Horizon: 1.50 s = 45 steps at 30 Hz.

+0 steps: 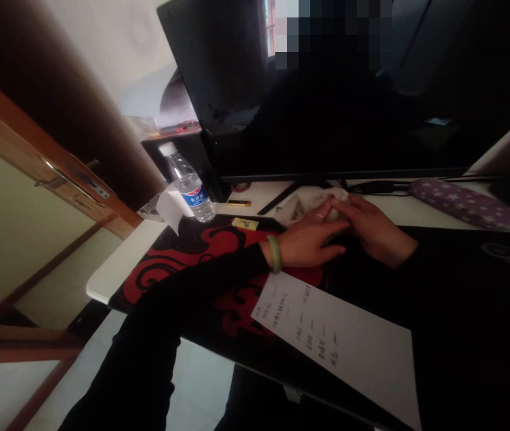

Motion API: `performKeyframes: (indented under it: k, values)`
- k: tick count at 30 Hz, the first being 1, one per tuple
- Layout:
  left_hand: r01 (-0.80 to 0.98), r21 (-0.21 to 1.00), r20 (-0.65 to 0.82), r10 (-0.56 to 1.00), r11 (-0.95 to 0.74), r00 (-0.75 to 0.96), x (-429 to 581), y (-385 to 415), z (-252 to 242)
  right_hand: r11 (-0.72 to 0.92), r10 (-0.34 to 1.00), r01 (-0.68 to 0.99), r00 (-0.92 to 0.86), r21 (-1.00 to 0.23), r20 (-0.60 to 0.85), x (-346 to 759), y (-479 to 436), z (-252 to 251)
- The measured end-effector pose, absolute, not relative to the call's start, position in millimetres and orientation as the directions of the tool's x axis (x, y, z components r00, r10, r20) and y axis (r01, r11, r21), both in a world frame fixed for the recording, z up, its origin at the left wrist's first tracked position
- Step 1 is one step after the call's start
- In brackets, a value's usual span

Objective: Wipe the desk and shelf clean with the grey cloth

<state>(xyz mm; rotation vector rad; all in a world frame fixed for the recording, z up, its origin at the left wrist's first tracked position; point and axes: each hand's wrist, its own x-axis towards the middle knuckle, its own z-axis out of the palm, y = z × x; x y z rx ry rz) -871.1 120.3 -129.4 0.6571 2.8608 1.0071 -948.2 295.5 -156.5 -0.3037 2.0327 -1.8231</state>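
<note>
A crumpled whitish cloth (293,206) lies at the back edge of the black and red desk mat (183,251), below the monitor. My left hand (306,242), wearing a green bangle (275,254) and a ring, has its fingers closed on the cloth, while its thumb sticks out to the side. From the right, my right hand (378,230) meets it, with bent fingertips pressed on the cloth's upper edge. The fingertips of both hands are partly hidden. A sheet of paper with handwriting (345,347) lies just in front of my hands.
A water bottle (192,191) stands at the back left beside a tissue (174,206). Near it are a small yellow packet (245,224) and a yellow battery-like item (239,203). A purple starred pencil case (466,203) lies at the right below the large monitor (237,143).
</note>
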Motion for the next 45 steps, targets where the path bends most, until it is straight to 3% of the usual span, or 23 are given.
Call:
performKeyframes:
  k: [3, 5, 7, 10, 13, 16, 19, 24, 28, 33, 37, 42, 45]
  values:
    - [0.371, 0.556, 0.012, 0.439, 0.743, -0.898, -849, 108, -112, 0.085, -0.226, 0.281, -0.929, -0.956, -0.293, -962, 301, -153]
    - [0.306, 0.509, -0.008, 0.360, 0.804, -0.933, -835, 83, -105, 0.106, -0.083, 0.272, -0.956, -0.956, -0.281, -975, 312, -150]
    - [0.213, 0.454, -0.011, 0.245, 0.865, -0.969, -824, 55, -105, 0.241, -0.028, 0.250, -0.964, -0.938, -0.264, -985, 320, -149]
    - [0.095, 0.390, -0.002, 0.104, 0.916, -0.995, -816, 22, -116, 0.460, -0.152, 0.142, -0.960, -0.877, -0.235, -991, 310, -159]
    - [0.030, 0.372, 0.032, 0.020, 0.928, -0.999, -818, 2, -128, 0.571, -0.282, -0.082, -0.954, -0.817, -0.101, -996, 275, -175]
    - [-0.001, 0.371, 0.038, -0.017, 0.929, -0.999, -822, -16, -130, 0.737, -0.429, -0.307, -0.901, -0.601, -0.066, -1006, 236, -184]
    - [-0.075, 0.355, -0.022, -0.072, 0.932, -0.997, -824, -32, -123, 0.785, -0.568, -0.502, -0.818, -0.363, -0.095, -1016, 209, -183]
    - [-0.044, 0.337, -0.160, 0.011, 0.941, -0.987, -823, -43, -113, 0.820, -0.567, -0.535, -0.807, -0.203, -0.164, -1024, 181, -177]
    - [0.087, 0.290, -0.201, 0.149, 0.953, -0.968, -821, -43, -111, 0.824, -0.566, -0.542, -0.801, -0.167, -0.194, -1018, 183, -171]
    - [0.054, 0.212, -0.257, 0.109, 0.976, -0.960, -822, -43, -108, 0.646, -0.763, -0.708, -0.596, -0.285, -0.252, -992, 224, -162]
    - [0.024, 0.201, -0.295, 0.084, 0.979, -0.952, -822, -39, -107, 0.657, -0.753, -0.681, -0.570, -0.324, -0.330, -994, 232, -162]
    - [-0.071, 0.266, -0.222, -0.011, 0.961, -0.975, -822, -41, -111, 0.729, -0.684, -0.637, -0.684, -0.251, -0.253, -989, 191, -171]
    - [-0.145, 0.363, -0.143, -0.098, 0.921, -0.985, -825, -47, -113, 0.608, -0.790, -0.723, -0.590, -0.327, -0.164, -962, 183, -171]
